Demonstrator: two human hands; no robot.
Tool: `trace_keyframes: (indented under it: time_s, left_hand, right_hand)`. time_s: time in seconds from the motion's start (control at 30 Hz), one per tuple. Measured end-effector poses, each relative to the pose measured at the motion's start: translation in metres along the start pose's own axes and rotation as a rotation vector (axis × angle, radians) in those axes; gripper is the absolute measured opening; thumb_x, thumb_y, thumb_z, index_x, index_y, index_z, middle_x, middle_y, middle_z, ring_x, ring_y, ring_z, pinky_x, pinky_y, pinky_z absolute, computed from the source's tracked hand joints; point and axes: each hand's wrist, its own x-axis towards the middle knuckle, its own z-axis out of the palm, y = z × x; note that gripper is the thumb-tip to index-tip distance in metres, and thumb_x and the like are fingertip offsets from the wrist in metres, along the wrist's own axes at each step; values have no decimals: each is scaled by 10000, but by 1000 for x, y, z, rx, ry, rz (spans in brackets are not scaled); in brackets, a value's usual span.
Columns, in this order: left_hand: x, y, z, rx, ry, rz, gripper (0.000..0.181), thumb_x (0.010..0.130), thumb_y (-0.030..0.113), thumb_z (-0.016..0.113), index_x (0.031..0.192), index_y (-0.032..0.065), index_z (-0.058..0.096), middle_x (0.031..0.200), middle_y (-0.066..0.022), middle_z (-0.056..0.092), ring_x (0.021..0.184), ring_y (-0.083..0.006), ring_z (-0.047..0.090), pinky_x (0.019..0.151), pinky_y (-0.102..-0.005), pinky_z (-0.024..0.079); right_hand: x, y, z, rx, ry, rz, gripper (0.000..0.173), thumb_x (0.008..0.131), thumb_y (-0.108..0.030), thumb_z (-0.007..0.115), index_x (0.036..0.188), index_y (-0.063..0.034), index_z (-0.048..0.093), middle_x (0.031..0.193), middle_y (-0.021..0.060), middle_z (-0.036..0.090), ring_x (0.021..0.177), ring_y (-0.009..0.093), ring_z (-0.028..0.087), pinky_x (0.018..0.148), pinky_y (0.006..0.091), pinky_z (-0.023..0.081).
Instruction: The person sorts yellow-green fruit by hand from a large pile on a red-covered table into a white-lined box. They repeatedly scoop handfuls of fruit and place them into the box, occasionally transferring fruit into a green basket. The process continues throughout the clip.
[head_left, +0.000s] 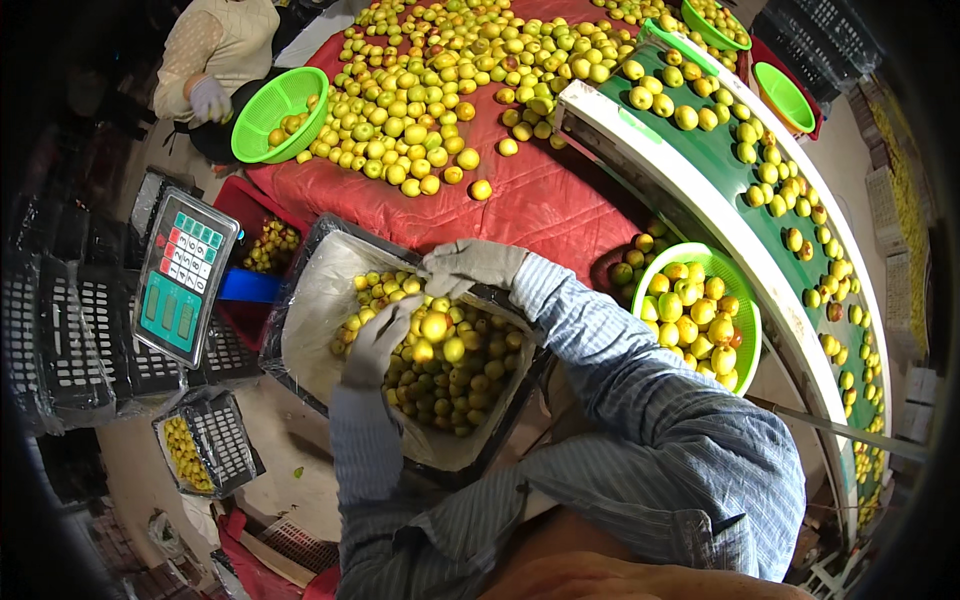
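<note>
A black plastic crate (296, 379) with a pale liner (319, 292) stands tilted in front of me, partly filled with small round yellow-green fruits (442, 390). My left hand (381, 341), in a grey glove, is over the crate's left half, its fingers pointing at the fruits in the middle. Across the far rim reaches my right hand (474, 266), also gloved, with its fingertips down by the fruits. Several brighter fruits (435, 327) show just below the two hands; whether they are in the air or lying on the pile I cannot tell. The palms are hidden.
Loose fruits (405, 142) cover much of a red padded cloth (360, 202). At right, a green conveyor belt (780, 217) carries fruits beside a full green basket (750, 322). A digital scale (184, 277) stands left. A co-worker's gloved hand (210, 99) is near another green basket (247, 142).
</note>
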Motion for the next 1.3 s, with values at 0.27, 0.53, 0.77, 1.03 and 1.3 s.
trace_keyframes:
  time_s: [0.27,0.53,0.77,1.03,1.3]
  left_hand:
    - [-68,-64,34,-2,330,39,304,966,174,570,1206,-12,586,1094,-63,639,1002,-157,599,894,-279,471]
    - [-57,-120,18,-306,462,-21,249,964,158,579,1148,-6,616,1105,-76,649,1029,-160,595,927,-302,469]
    - [-70,-140,3,-238,484,-95,223,978,146,526,1109,-18,603,1062,-86,644,951,-188,609,856,-299,485]
    - [-91,-90,22,185,377,-205,193,941,62,539,1071,-32,647,1086,-107,640,964,-196,613,834,-320,496]
    - [-83,-96,25,-62,500,-408,263,960,106,530,1159,-46,608,1126,-136,634,1000,-249,620,854,-336,502]
  right_hand:
    - [33,49,-79,-314,670,-213,253,864,-307,685,922,-61,687,835,66,685,774,141,642,734,292,511]
    - [4,14,-121,-760,1844,-427,301,783,-277,667,981,-50,670,962,154,650,994,327,602,933,417,461]
    - [-33,-8,-195,-489,2087,372,407,842,-359,609,1147,-91,638,1205,184,583,1164,326,535,1004,412,418]
    - [18,-36,-294,-674,2138,-383,512,805,-373,710,1242,-131,601,1333,207,489,1259,324,469,1064,394,378]
    - [130,-118,-333,-1089,1212,-820,556,789,-416,769,1273,-191,615,1410,221,437,1335,333,411,1080,373,387]
